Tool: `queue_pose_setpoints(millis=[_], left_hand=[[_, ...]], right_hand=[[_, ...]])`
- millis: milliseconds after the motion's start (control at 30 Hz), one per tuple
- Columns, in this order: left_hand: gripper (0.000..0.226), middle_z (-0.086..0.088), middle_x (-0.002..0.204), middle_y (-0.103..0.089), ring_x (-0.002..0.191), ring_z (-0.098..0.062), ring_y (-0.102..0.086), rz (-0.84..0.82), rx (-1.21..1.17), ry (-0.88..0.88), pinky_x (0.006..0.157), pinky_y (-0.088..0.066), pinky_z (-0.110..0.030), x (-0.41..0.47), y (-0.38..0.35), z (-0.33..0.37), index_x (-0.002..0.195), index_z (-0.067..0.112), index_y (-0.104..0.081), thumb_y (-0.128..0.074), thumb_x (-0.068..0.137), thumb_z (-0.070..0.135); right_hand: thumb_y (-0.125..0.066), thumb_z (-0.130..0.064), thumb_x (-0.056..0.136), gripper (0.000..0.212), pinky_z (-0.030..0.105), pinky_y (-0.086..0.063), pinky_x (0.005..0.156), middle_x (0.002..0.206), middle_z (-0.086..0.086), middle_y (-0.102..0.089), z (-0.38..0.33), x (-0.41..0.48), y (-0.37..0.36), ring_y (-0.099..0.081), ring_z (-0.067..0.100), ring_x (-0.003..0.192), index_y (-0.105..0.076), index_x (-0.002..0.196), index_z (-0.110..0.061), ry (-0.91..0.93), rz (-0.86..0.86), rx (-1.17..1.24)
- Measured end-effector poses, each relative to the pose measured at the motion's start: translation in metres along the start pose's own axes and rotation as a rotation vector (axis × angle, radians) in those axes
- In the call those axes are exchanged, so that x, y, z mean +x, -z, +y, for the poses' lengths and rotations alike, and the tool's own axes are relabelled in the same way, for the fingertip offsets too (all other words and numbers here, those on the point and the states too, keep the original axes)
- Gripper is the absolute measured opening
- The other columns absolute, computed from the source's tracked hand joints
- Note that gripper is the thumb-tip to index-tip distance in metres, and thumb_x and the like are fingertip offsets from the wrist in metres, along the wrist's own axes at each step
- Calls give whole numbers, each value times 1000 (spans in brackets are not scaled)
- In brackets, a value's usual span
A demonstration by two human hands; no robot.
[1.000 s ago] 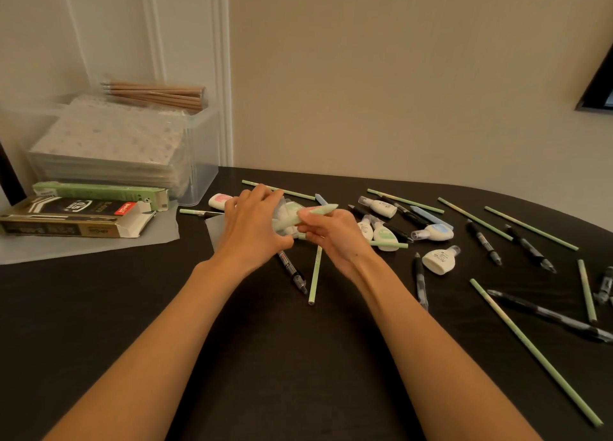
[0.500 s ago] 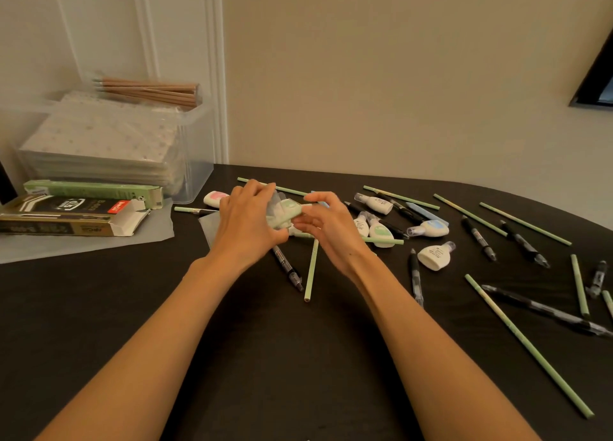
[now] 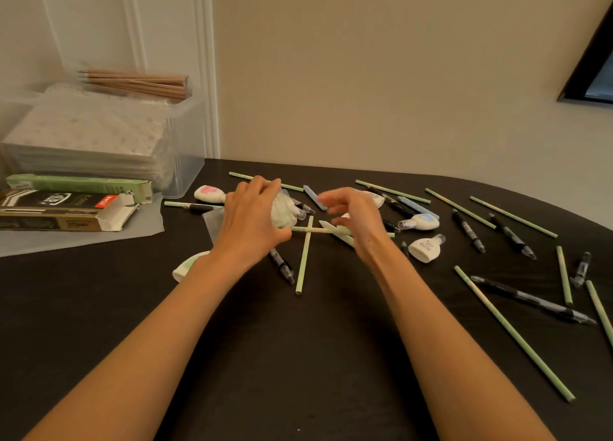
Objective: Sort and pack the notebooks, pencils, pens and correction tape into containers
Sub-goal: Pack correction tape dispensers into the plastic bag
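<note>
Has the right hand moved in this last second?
Yes. The right hand has pulled away rightward: earlier its fingers reached left across the near green pencil to the bag in the left hand; now they are right of that pencil.

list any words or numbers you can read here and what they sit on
"0.5" in a badge on the black box.
Red label on that box: white letters, too blurred to read.
Green box: print too small to read.
White correction tape: dark print, too blurred to read.
Pen: barrel markings too small to read.
</note>
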State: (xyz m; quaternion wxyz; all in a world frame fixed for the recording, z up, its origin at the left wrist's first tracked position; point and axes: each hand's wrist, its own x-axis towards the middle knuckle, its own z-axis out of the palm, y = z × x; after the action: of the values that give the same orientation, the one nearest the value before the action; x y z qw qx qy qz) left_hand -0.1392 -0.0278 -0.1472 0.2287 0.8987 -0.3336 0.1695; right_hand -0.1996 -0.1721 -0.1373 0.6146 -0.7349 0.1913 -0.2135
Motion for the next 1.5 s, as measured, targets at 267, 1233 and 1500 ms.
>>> queue_pose_setpoints(millis=[267, 1233, 1500], left_hand=[[74, -3, 137, -37, 125, -20, -34, -59, 75, -19, 104, -27, -33, -3, -9, 15, 144, 16, -29, -65, 83, 35], [70, -4, 132, -39, 121, -21, -36, -120, 88, -25, 101, -27, -32, -8, -14, 15, 139, 15, -36, -67, 80, 36], [69, -6, 127, -43, 116, -22, -39, -67, 7, -35, 100, -28, -32, -9, -13, 15, 139, 12, -39, -68, 80, 33]], right_hand=[[-62, -29, 86, 24, 26, -38, 59, 86, 4, -56, 28, 10, 29, -54, 18, 79, -62, 99, -8, 104, 75, -1112], [-45, -1, 93, 9, 22, -58, 61, 89, 17, -65, 24, -3, 21, -66, 22, 76, -54, 94, -4, -291, -186, 588], [-50, -7, 92, 12, 20, -55, 63, 88, 9, -65, 27, 1, 17, -62, 13, 76, -59, 99, -4, -230, -205, 565]])
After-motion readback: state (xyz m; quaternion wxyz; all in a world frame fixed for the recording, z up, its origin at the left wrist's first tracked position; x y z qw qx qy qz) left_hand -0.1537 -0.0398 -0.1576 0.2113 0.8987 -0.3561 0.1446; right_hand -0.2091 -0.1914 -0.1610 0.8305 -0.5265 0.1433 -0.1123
